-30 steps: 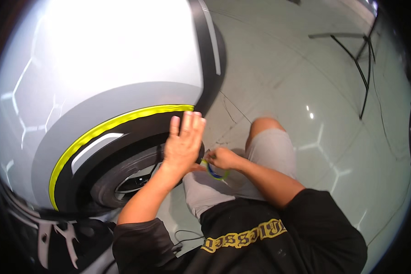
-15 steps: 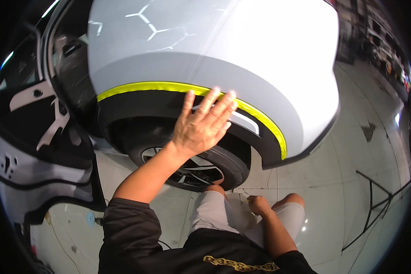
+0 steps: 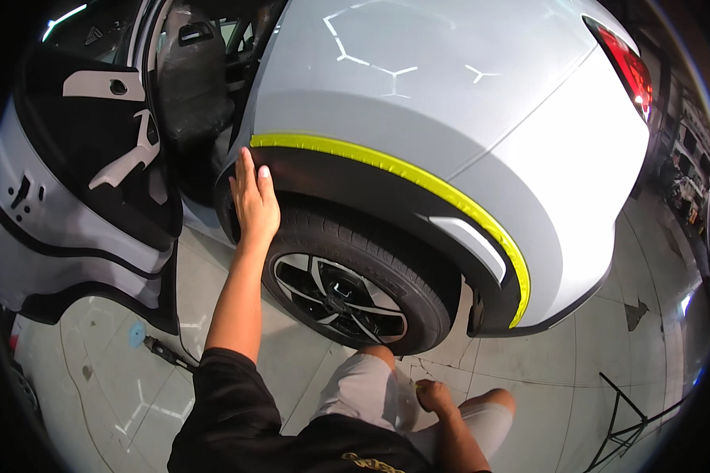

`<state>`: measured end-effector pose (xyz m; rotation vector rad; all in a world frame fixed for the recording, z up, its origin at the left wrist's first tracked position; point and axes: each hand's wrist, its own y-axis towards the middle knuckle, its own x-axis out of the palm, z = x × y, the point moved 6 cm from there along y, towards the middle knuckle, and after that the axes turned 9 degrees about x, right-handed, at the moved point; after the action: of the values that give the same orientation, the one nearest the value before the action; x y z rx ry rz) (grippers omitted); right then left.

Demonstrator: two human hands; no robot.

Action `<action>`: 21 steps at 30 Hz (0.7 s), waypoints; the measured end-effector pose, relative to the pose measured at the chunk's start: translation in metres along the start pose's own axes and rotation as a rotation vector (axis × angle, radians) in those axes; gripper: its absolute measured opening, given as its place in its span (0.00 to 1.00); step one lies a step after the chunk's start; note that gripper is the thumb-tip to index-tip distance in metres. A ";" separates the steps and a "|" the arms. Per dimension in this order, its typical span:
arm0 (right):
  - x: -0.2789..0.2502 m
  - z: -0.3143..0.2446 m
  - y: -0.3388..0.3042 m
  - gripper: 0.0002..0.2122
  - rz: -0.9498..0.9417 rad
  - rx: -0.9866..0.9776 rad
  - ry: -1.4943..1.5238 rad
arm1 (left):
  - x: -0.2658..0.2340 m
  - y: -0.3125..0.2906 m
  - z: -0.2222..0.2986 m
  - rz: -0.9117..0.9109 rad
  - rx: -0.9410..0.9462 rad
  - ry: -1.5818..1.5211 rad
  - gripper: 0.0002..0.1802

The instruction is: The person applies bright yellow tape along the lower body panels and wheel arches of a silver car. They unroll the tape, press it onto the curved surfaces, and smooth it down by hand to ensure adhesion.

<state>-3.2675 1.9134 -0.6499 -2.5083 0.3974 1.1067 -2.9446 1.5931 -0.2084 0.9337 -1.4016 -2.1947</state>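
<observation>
A strip of yellow-green tape curves along the upper edge of the black wheel arch trim on a silver-grey car. My left hand lies against the trim's left end, just below where the tape stops, with its fingers stretched out and holding nothing. Below the arch sits the wheel, its tire dark and its spokes black and silver. Between my knees my right hand is closed, a small yellowish bit showing at its edge; what it grips is mostly hidden.
At left a car door stands open beside a plastic-covered seat. A power tool with a blue pad lies on the tiled floor. To the right are a black metal stand and the red tail light.
My left hand has slid from the middle of the taped arch to its left end. The view has shifted, bringing in the tail light and more of the wheel. My right hand stays closed.
</observation>
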 end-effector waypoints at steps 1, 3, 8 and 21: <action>0.004 -0.005 -0.006 0.13 -0.003 0.004 0.009 | -0.003 -0.002 0.000 0.007 -0.024 -0.024 0.33; 0.019 -0.009 -0.024 0.12 -0.020 -0.007 0.023 | -0.010 0.001 0.001 -0.033 -0.064 -0.056 0.32; 0.003 -0.058 -0.090 0.23 -0.296 0.117 0.333 | -0.026 -0.007 -0.005 -0.214 -0.259 -0.164 0.30; -0.279 -0.256 -0.192 0.24 -0.330 0.191 -0.152 | -0.637 -0.180 -0.081 -0.016 -1.239 0.016 0.41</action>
<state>-3.2080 2.0018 -0.2395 -2.2050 0.0406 1.0622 -2.4280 2.0140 -0.1820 0.4451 0.1333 -2.3979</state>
